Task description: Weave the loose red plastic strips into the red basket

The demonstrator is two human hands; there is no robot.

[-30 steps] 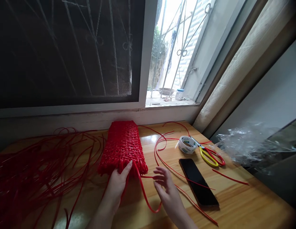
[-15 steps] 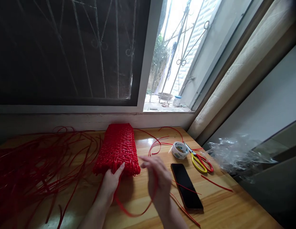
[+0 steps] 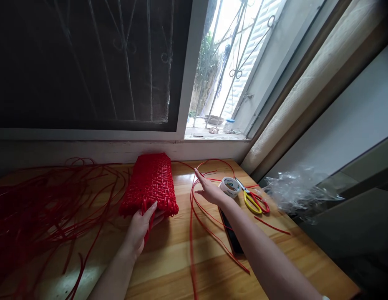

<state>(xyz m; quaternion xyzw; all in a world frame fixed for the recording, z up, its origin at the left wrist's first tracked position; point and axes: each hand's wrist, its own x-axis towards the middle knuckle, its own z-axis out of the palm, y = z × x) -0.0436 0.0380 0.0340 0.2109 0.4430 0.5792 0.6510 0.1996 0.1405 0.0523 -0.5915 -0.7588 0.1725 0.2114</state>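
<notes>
red woven piece [image 3: 150, 179] lies on the wooden table [image 3: 169, 271], left of centre, its far end toward the window wall. left hand [image 3: 140, 227] grips its near edge: thumb laid on top, fingers underneath, pinching the weave; a red strip hangs at the thumb and passes down across the hand. right hand [image 3: 209, 189] reaches out, well apart from the piece, fingers straight and thumb spread away from them; thin red strands [image 3: 193, 200] curve past the fingertips, contact cannot be told. tape roll [image 3: 230, 187] just beside the right hand, scissors [image 3: 248, 194] next to it, yellow and red handles facing the near side. black phone [image 3: 230, 233] partly covered by the right forearm. tangled red pile [image 3: 50, 208] spread over the table's left side.
</notes>
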